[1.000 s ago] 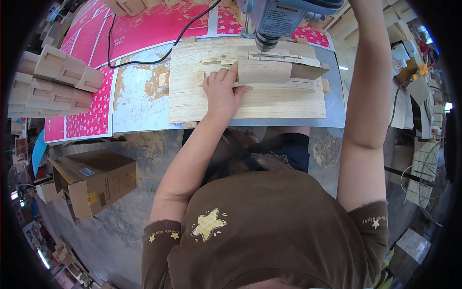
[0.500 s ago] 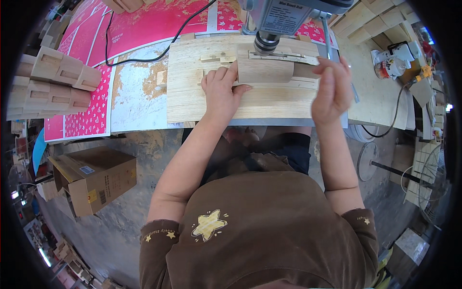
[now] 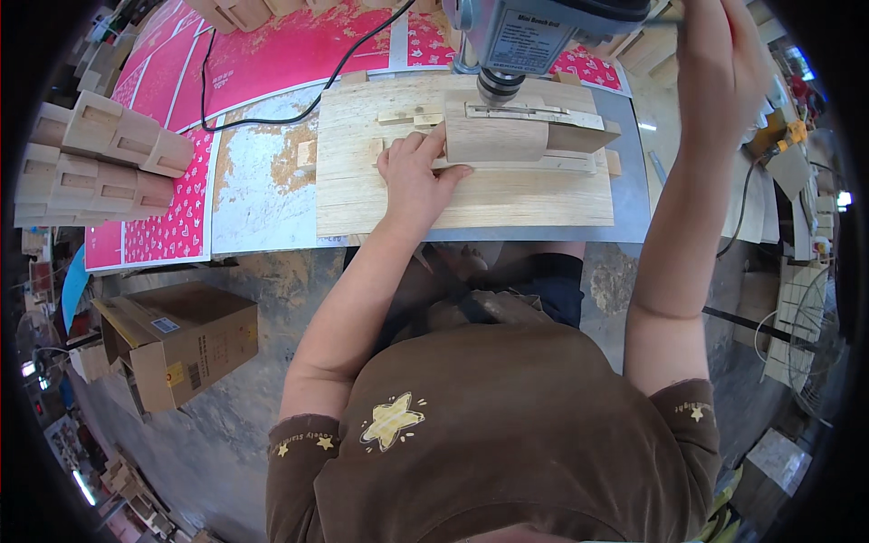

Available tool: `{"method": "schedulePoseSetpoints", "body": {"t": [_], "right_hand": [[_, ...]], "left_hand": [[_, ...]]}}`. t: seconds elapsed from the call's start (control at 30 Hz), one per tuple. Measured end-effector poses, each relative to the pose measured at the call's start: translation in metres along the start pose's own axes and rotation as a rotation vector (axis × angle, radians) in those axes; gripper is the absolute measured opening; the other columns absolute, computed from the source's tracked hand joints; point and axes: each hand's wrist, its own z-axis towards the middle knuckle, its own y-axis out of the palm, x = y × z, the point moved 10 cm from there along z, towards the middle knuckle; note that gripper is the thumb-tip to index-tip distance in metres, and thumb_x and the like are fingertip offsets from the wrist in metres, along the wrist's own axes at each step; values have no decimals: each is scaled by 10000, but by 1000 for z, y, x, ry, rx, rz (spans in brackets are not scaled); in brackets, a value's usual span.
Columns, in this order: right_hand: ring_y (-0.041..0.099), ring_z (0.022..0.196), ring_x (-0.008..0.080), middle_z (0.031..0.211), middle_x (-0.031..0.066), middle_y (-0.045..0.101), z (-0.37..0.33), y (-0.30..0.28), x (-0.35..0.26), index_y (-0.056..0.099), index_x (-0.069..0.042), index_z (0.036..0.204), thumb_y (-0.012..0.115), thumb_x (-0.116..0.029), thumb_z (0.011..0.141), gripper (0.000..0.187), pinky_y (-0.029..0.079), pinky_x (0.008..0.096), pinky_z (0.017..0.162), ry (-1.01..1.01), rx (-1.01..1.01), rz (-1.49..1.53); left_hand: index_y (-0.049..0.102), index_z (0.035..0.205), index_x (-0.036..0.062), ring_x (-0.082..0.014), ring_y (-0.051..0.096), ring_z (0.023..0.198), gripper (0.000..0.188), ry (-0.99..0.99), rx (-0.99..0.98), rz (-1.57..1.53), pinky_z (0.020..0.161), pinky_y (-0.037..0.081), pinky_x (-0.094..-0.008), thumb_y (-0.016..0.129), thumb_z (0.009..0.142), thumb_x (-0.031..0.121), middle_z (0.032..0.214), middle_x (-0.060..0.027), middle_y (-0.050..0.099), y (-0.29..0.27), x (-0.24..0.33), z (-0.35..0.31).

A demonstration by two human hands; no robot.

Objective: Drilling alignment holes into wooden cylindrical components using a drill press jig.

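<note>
My left hand [image 3: 416, 176] is closed against the left end of a pale wooden block [image 3: 498, 140], its thumb stretched along the near side. The block has a curved face and a narrow slot on top. It sits among wooden strips on a flat wooden board [image 3: 543, 204]. Just above the slot is the chuck [image 3: 499, 86] of a grey bench drill [image 3: 543, 32]; whether a bit touches the wood is hard to make out. My right hand [image 3: 724, 68] is raised at the upper right, where the drill's dark lever [image 3: 667, 21] runs into it. Its fingers are partly hidden.
Stacked wooden blocks with recesses [image 3: 109, 149] stand at the left, on a pink patterned sheet [image 3: 281, 63]. A black cable [image 3: 272, 119] crosses the table behind the board. On the floor at left is an open cardboard box [image 3: 186, 339]. Sawdust lies about the tabletop.
My right hand has moved up and away to the right with the drill's lever. The left hand and the wooden block have stayed in place.
</note>
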Motion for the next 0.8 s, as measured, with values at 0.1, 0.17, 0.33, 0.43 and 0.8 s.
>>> {"method": "schedulePoseSetpoints", "body": {"t": [0.1,0.17,0.33,0.43,0.8], "right_hand": [[524,694,118,718,45,577,49,42,14,614,54,866,473,-237,902,325,409,253,617,-2,-74,38],[517,694,101,724,22,571,52,59,29,621,39,891,471,-233,909,311,405,238,609,26,-203,137],[533,767,109,796,22,590,4,45,73,615,-4,995,536,-201,898,233,416,270,713,251,-308,294],[572,949,206,929,82,628,-71,66,68,625,-1,998,667,-116,787,244,427,334,826,131,-685,-20],[570,825,312,857,134,613,-174,56,70,621,-15,914,708,-72,700,238,443,350,734,277,-902,64]], "left_hand": [[632,1109,126,-218,497,920,570,-113,-96,-114,889,272,-405,801,588,284,872,-20,546,9,-10,2],[657,1040,107,-217,491,965,520,-241,-86,-379,921,257,-400,807,575,285,952,-30,535,15,-22,3],[655,976,81,-226,482,991,493,-148,-32,-425,927,271,-384,828,543,242,1032,-43,510,15,-22,9],[647,945,61,-233,476,1015,488,-86,-29,-438,914,324,-382,843,516,184,1047,-53,503,8,-19,11],[575,839,69,-190,502,1094,394,-99,-89,-580,854,478,-343,828,539,37,1265,-71,401,-133,-47,-9]]}}
